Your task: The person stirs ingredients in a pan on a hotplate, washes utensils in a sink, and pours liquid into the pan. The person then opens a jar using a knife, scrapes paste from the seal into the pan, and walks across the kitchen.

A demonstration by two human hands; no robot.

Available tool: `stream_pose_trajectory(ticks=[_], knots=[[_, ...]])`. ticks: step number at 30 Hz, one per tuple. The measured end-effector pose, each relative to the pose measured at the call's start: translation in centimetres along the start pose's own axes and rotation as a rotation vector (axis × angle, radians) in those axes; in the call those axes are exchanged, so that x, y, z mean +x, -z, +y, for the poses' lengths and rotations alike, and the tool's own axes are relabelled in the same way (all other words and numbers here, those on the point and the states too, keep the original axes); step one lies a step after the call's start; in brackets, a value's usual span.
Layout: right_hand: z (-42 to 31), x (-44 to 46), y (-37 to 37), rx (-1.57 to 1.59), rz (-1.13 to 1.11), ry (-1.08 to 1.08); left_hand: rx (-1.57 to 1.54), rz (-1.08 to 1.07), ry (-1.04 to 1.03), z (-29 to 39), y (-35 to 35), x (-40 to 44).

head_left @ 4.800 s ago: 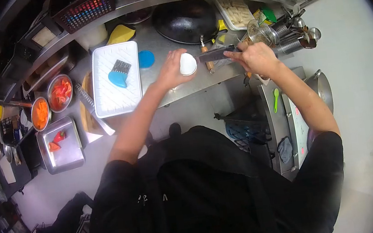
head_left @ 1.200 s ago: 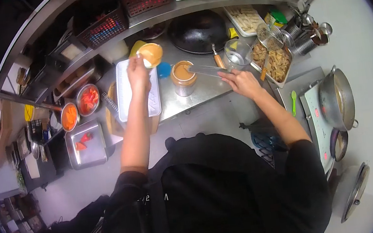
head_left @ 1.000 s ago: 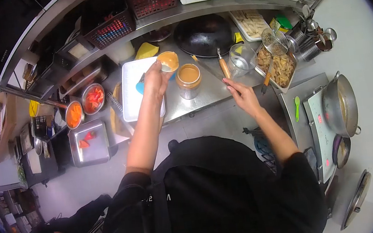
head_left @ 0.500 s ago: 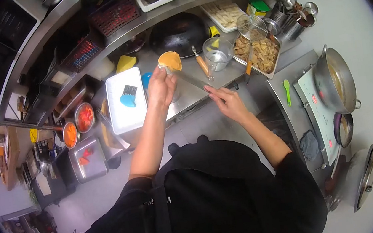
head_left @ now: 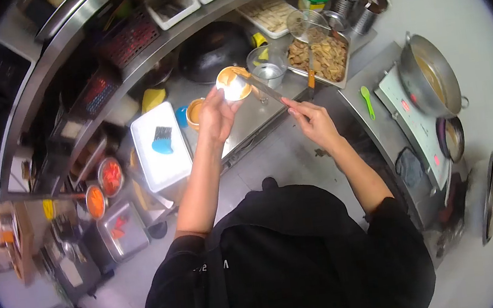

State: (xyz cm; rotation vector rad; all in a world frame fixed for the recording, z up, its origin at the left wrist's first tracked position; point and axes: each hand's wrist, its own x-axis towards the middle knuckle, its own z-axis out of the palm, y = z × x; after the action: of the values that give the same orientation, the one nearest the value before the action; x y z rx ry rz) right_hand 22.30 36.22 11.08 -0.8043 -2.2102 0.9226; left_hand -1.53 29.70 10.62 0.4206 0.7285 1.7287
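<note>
My left hand (head_left: 213, 116) grips a small white cup (head_left: 232, 90) above the counter, its opening turned toward me. Orange-brown paste (head_left: 239, 72) clings along the cup's upper right rim, while much of its inside shows white. In my right hand (head_left: 315, 123) is a long, flat metal spatula (head_left: 267, 91), and its far end touches the paste at the rim. Just left of the cup, a container of similar orange-brown paste (head_left: 194, 113) stands on the counter, partly behind my left hand. A blue item (head_left: 181, 116) sits beside it.
A white tray (head_left: 146, 135) holds a blue-handled scraper (head_left: 162, 142). Behind are a black wok (head_left: 213, 51), a clear container (head_left: 270, 72) and a metal tray of cooked slices (head_left: 324, 60). To the right, a large pot (head_left: 424, 82) stands at a cooktop (head_left: 399, 106).
The cup has tilted, and its white inside shows where paste filled the opening before. The spatula has moved up to the rim. My view has shifted, and the paste container now shows.
</note>
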Motion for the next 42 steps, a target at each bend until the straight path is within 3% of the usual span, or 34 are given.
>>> stream_pose_trajectory(ticks=[3, 7, 11, 17, 23, 32, 35, 37, 42], knots=[[-0.5, -2.1, 0.4, -0.086, 0.08, 0.022, -0.208, -0.222, 0.055, 0.1, -1.2, 0.3], [-1.7, -4.7, 1.8, -0.258, 0.156, -0.001, -0.283, -0.261, 0.117, -1.7, -3.6, 0.6], [-2.6, -8.3, 4.1, -0.429, 0.212, -0.115, -0.398, -0.389, 0.323, -4.8, -4.9, 2.3], [-2.5, -13.8, 9.7, -0.59, 0.38, -0.207, -0.352, -0.583, 0.509, -10.2, -12.0, 3.4], [0.2, -17.8, 16.5, -0.645, 0.577, -0.288, -0.165, -0.879, 0.478, -17.2, -20.5, 6.2], [8.5, -20.5, 31.9, -0.665, 0.604, -0.338, -0.233, -0.842, 0.627, -31.1, -34.8, 13.2], [9.8, -20.7, 36.5, -0.729, 0.569, -0.375, -0.241, -0.825, 0.632, -32.9, -38.8, 13.9], [12.2, -20.8, 39.1, -0.681, 0.688, -0.299, -0.259, -0.788, 0.624, -34.1, -39.9, 14.6], [14.5, -20.5, 41.8, -0.651, 0.516, -0.267, -0.173, -0.779, 0.569, -37.0, -42.4, 17.0]])
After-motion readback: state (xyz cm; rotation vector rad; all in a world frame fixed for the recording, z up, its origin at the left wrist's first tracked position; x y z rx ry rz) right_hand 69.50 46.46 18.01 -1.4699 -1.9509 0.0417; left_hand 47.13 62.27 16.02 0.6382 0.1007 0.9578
